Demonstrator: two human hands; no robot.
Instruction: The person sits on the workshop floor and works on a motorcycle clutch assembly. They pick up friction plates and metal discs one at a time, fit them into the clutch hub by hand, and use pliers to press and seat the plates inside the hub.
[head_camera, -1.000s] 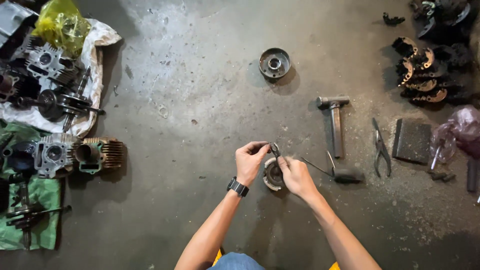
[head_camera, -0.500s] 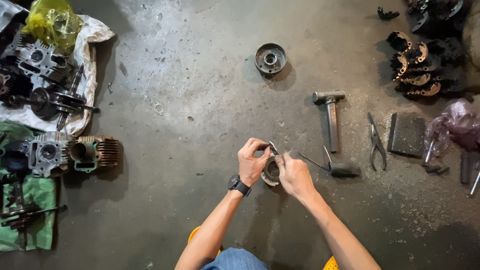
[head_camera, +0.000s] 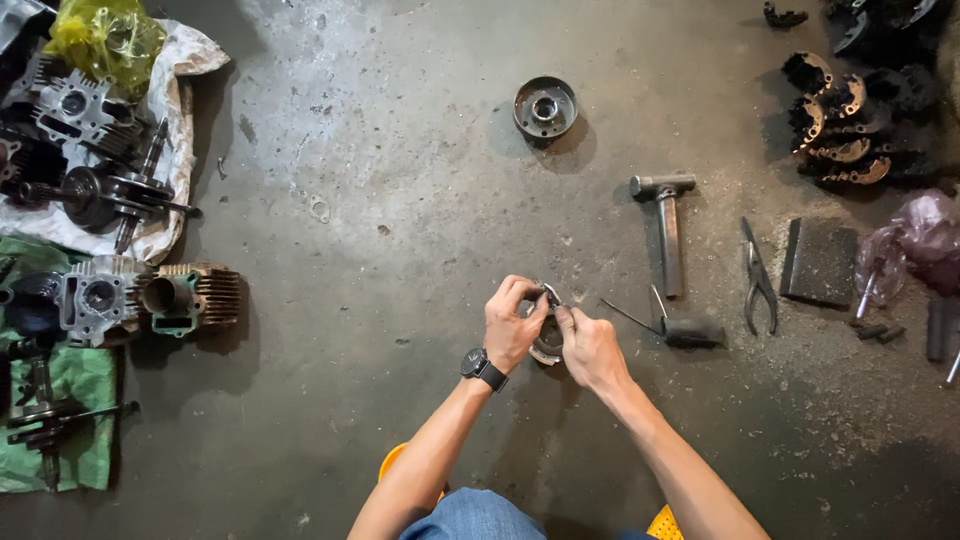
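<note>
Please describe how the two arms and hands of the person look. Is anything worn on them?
Both arms are bare to above the elbow, with no sleeves in view, and both hands are without gloves. The left hand has a black wristwatch with a dark round face on its wrist. The right hand and its wrist carry nothing. No ring is clear enough to tell.

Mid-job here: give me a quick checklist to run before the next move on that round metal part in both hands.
1. Both hands on the part: ok. Left hand and right hand pinch the round metal part between them.
2. Grip firm: cannot tell; fingers hide the contact.
3. Hammer nearby: ok, lying on the concrete floor by the right hand.
4. Pliers nearby: ok, beside the hammer.
5. Part's condition: cannot tell, mostly covered.
</note>
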